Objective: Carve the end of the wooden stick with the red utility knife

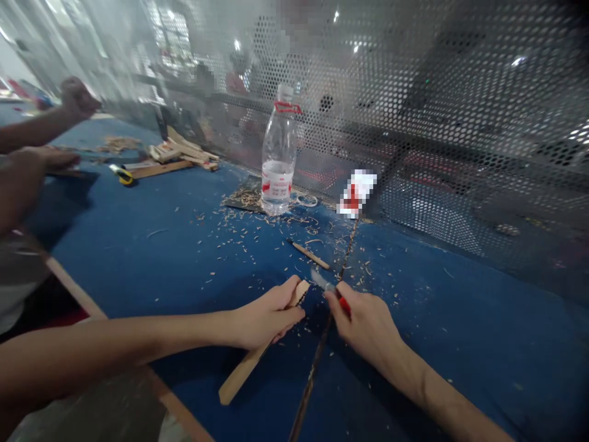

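Observation:
My left hand (269, 318) is closed around a flat, pale wooden strip (243, 374), whose upper end sticks out past my fingers. My right hand (363, 322) is shut on a red-handled craft knife (343, 301), and its metal blade (321, 279) points up and left, right beside the top of the strip. The blade and wood are very close, but I cannot tell whether they touch. A shorter wooden stick (310, 255) lies on the blue tabletop (138, 258) just beyond my hands, among scattered wood shavings (243, 197).
A plastic water bottle (277, 169) with a red loop stands at the back, before a perforated metal screen (460, 123). A blurred red-and-white packet (356, 193) lies nearby. At the far left, a co-worker's hands (46, 161) work near a yellow utility knife (122, 175) and stacked wood pieces (181, 153).

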A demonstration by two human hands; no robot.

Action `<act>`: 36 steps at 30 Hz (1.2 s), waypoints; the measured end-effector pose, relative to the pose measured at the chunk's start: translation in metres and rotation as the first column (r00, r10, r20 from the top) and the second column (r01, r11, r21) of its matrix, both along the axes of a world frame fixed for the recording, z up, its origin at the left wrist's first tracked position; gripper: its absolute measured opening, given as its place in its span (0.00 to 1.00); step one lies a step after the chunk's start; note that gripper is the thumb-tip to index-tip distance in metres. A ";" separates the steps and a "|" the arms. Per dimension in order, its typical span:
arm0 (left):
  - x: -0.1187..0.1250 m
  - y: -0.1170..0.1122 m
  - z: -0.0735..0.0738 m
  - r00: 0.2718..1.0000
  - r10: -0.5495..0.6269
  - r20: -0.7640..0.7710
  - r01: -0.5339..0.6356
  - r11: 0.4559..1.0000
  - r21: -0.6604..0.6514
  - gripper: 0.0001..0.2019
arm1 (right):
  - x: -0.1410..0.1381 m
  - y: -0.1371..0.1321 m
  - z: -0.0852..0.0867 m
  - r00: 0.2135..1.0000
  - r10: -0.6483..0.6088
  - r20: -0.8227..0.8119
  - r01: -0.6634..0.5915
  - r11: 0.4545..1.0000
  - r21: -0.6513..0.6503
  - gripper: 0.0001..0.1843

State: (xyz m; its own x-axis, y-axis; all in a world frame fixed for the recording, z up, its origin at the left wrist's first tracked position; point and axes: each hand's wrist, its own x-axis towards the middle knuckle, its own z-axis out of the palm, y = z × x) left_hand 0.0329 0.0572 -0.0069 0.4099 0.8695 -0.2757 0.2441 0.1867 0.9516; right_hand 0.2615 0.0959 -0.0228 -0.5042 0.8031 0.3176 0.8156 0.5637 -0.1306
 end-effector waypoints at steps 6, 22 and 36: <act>0.000 0.001 0.000 1.000 -0.010 0.002 0.010 1.000 0.006 0.13 | 0.005 -0.003 0.007 0.997 -0.004 -0.074 -0.002 0.997 -0.081 0.20; 0.001 0.000 0.007 0.988 -0.143 -0.059 0.153 0.960 0.235 0.07 | -0.010 -0.031 0.010 0.967 0.204 -0.153 -0.222 0.969 -0.111 0.19; -0.001 -0.005 -0.005 0.996 -0.093 -0.015 0.094 0.990 0.102 0.07 | -0.005 -0.022 0.003 0.985 0.173 -0.014 -0.171 0.980 0.101 0.26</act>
